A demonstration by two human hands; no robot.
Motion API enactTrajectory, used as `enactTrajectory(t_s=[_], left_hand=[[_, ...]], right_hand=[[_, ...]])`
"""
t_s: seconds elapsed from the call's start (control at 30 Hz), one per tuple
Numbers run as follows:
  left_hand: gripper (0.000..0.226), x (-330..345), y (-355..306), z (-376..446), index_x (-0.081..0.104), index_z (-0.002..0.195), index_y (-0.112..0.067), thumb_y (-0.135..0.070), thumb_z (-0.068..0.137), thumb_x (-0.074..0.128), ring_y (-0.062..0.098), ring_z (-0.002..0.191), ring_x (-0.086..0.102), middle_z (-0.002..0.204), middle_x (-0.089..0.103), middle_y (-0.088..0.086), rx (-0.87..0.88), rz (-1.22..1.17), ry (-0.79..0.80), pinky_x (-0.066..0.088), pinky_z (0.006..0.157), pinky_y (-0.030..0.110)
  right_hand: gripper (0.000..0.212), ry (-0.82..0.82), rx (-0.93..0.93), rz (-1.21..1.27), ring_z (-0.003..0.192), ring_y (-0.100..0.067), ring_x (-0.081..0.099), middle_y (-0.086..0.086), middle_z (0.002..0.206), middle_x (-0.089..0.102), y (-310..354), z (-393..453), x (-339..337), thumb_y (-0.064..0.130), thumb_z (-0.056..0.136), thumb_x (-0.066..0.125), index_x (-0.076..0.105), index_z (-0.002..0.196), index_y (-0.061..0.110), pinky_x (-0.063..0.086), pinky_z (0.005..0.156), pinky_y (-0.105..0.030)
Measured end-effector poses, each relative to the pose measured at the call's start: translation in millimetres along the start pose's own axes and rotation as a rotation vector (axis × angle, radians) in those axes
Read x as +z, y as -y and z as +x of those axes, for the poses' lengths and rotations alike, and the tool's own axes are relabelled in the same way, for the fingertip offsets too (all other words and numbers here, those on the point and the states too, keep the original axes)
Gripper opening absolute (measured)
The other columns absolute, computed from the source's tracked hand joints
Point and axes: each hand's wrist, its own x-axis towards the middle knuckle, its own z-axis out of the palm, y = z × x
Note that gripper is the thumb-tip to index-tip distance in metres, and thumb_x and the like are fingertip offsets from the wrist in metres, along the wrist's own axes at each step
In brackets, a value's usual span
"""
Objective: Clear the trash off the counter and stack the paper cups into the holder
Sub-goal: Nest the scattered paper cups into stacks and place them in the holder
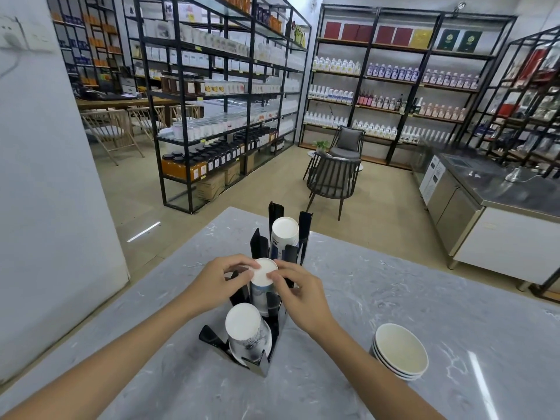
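Note:
A black cup holder (263,363) with three slots stands on the grey marble counter (363,298). Upside-down paper cup stacks fill it: a near stack (245,328), a middle stack (264,272) and a far stack (284,234). My left hand (218,283) and my right hand (298,294) both pinch the white bottom of the middle stack's top cup, one from each side. A short stack of white paper bowls (400,351) sits open side up to the right of the holder.
The counter ends a little past the holder, with floor beyond. A white wall (51,177) flanks the left. Black shelving (224,101) with bottles, two dark chairs (331,177) and a steel counter (485,189) stand farther off.

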Motion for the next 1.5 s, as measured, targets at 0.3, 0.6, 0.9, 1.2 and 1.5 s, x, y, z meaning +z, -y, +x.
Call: enactTrajectory(t_s=[0.3, 0.6, 0.9, 1.2, 1.5], left_hand=[[0.028, -3, -40, -4, 0.069, 0.124, -0.030, -0.029, 0.096, 0.066, 0.002, 0.118, 0.057, 0.131, 0.065, -0.016, 0.186, 0.371, -0.037, 0.051, 0.103, 0.036], [0.025, 24, -101, -12, 0.071, 0.118, -0.028, -0.033, 0.095, 0.064, 0.008, 0.120, 0.055, 0.125, 0.066, -0.011, 0.513, 0.681, 0.056, 0.050, 0.095, 0.027], [0.050, 112, -133, -10, 0.057, 0.138, -0.029, -0.044, 0.091, 0.061, 0.008, 0.131, 0.046, 0.141, 0.056, -0.009, 0.579, 0.707, 0.343, 0.052, 0.099, 0.032], [0.088, 203, -163, 3, 0.030, 0.155, -0.032, -0.036, 0.079, 0.074, 0.019, 0.151, 0.026, 0.165, 0.028, -0.001, 0.602, 0.803, 0.669, 0.046, 0.107, 0.044], [0.078, 251, -174, 25, 0.041, 0.149, -0.032, -0.015, 0.082, 0.077, 0.027, 0.149, 0.024, 0.162, 0.028, 0.006, 0.578, 1.137, 0.873, 0.047, 0.098, 0.044]], right_hand=[[0.027, 0.044, -0.171, -0.330, 0.128, -0.005, 0.053, 0.009, 0.138, 0.061, 17, -20, -45, 0.037, 0.101, 0.056, 0.071, 0.122, 0.029, 0.055, 0.098, -0.033], [0.025, -0.038, -0.228, -0.644, 0.124, -0.017, 0.058, 0.006, 0.137, 0.064, 15, -70, -141, 0.039, 0.096, 0.063, 0.070, 0.118, 0.028, 0.052, 0.095, -0.032], [0.086, -0.017, 0.158, -0.657, 0.135, -0.012, 0.045, 0.010, 0.149, 0.049, -21, -133, -213, 0.081, 0.079, 0.057, 0.041, 0.147, 0.031, 0.038, 0.111, -0.030], [0.135, 0.066, 0.459, -0.464, 0.137, -0.012, 0.046, 0.005, 0.153, 0.045, -83, -193, -197, 0.094, 0.053, 0.066, 0.019, 0.157, 0.023, 0.045, 0.109, -0.034], [0.103, 0.073, 0.589, -0.367, 0.130, -0.014, 0.052, 0.009, 0.143, 0.053, -131, -208, -157, 0.073, 0.062, 0.074, 0.037, 0.146, 0.027, 0.047, 0.103, -0.033]])
